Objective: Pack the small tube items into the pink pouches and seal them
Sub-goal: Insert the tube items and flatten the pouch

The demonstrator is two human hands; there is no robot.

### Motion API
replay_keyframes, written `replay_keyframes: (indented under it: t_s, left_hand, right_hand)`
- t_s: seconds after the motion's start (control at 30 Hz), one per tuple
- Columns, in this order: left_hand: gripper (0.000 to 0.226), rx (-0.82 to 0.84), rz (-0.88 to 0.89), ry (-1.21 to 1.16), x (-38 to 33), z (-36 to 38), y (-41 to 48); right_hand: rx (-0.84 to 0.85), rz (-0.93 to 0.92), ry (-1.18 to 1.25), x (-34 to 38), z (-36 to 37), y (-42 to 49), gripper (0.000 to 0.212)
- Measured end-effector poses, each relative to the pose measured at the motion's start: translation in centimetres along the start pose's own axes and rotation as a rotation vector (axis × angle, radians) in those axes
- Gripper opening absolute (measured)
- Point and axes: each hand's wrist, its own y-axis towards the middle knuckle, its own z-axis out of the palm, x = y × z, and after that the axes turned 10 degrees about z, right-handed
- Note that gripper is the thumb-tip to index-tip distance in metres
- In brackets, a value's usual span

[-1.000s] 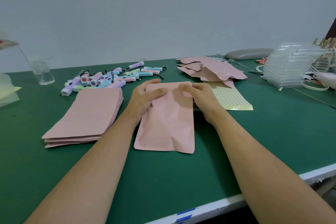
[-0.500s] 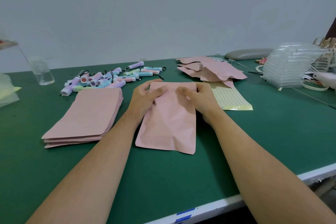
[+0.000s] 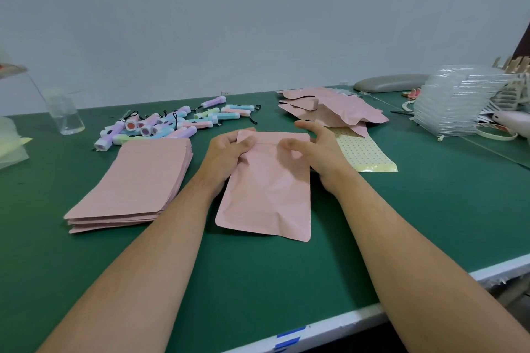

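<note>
A pink pouch [image 3: 269, 192] lies in the middle of the green table [image 3: 430, 209], bulging slightly. My left hand [image 3: 226, 152] pinches its top left corner. My right hand [image 3: 312, 149] pinches the top edge to the right of centre, its index finger raised above the rim. A pile of pastel tube items [image 3: 169, 126] with black loops lies behind on the left. A flat stack of pink pouches [image 3: 134, 186] sits to the left. Filled pink pouches [image 3: 332, 112] are heaped at the back right.
A yellow dotted sticker sheet [image 3: 364, 152] lies just right of my right hand. A clear bottle [image 3: 64, 114] stands at the back left. Stacked clear plastic trays [image 3: 456, 103] and a grey pad [image 3: 390, 85] fill the back right. The table's white front edge [image 3: 329, 329] runs close below.
The pouch has slid slightly away from me and tilted. My fingers have moved along its top edge, and my right index finger has lifted off it.
</note>
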Motion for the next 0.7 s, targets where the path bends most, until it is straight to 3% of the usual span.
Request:
replay_keyframes:
  t_s: [0.13, 0.23, 0.37, 0.7]
  left_hand:
    - [0.026, 0.021, 0.026, -0.016, 0.09, 0.01, 0.03]
    - [0.019, 0.041, 0.041, 0.004, -0.03, 0.17, -0.22]
    - [0.041, 0.072, 0.026, 0.039, 0.32, 0.3, -0.15]
    - [0.041, 0.13, 0.074, 0.08, 0.54, 0.32, 0.02]
  right_hand:
    - [0.029, 0.021, -0.031, -0.01, 0.17, -0.09, 0.065]
    - [0.002, -0.005, -0.07, 0.06, 0.09, -0.19, 0.068]
    - [-0.009, -0.084, -0.095, -0.1, 0.21, -0.33, 0.068]
    - [0.008, -0.105, -0.129, -0.42, 0.62, -0.06, 0.068]
